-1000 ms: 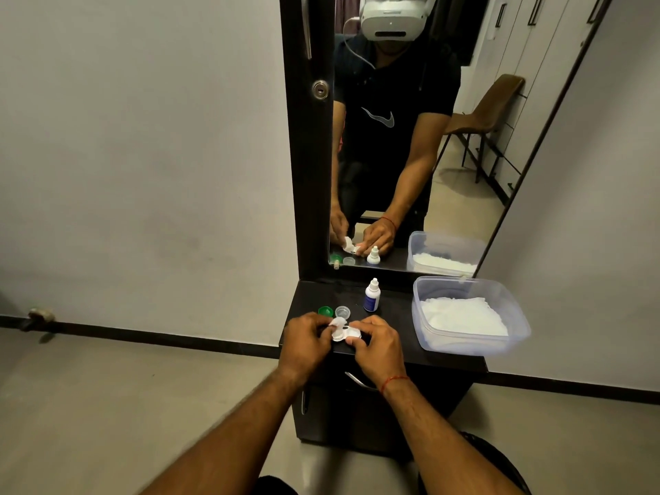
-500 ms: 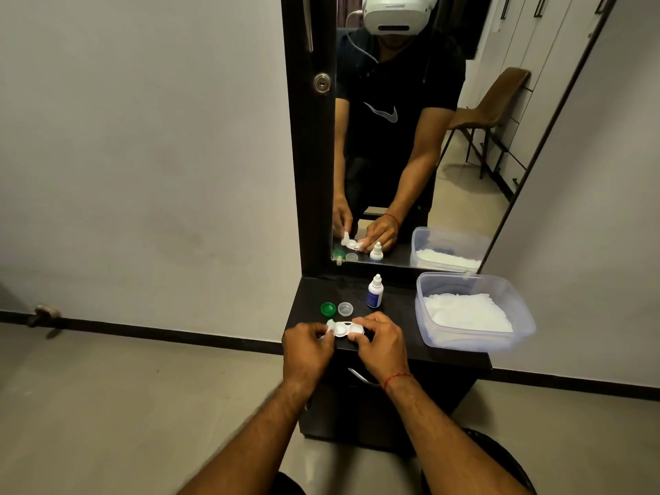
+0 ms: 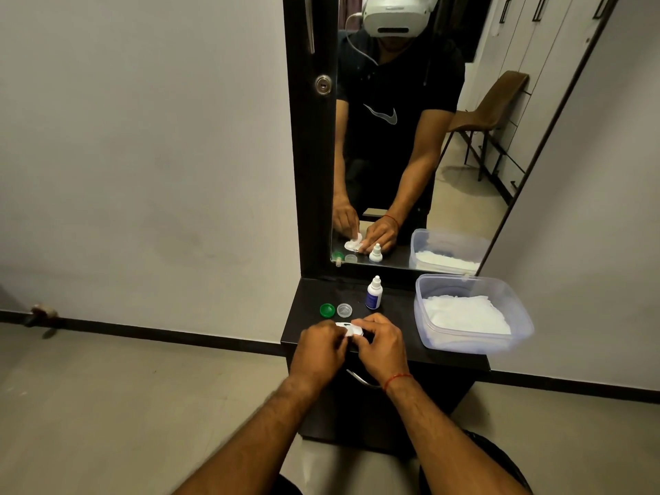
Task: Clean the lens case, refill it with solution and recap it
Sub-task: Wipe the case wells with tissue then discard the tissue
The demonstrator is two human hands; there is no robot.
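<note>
**Lens case (image 3: 351, 329) under wiping at the counter's edge**

The right hand (image 3: 382, 346) pinches the case's right end, low over the vanity top (image 3: 403, 334). The left hand (image 3: 319, 346) curls over the other end, seemingly pinching a white pad, though this is mostly hidden. Holding the case steady and rubbing small circles inside each well would do best.

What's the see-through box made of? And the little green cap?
The box looks like clear, slightly cloudy plastic: the white stuff inside shows through its walls. The green cap seems to be hard plastic, probably glossy, as it catches a little light.
</note>
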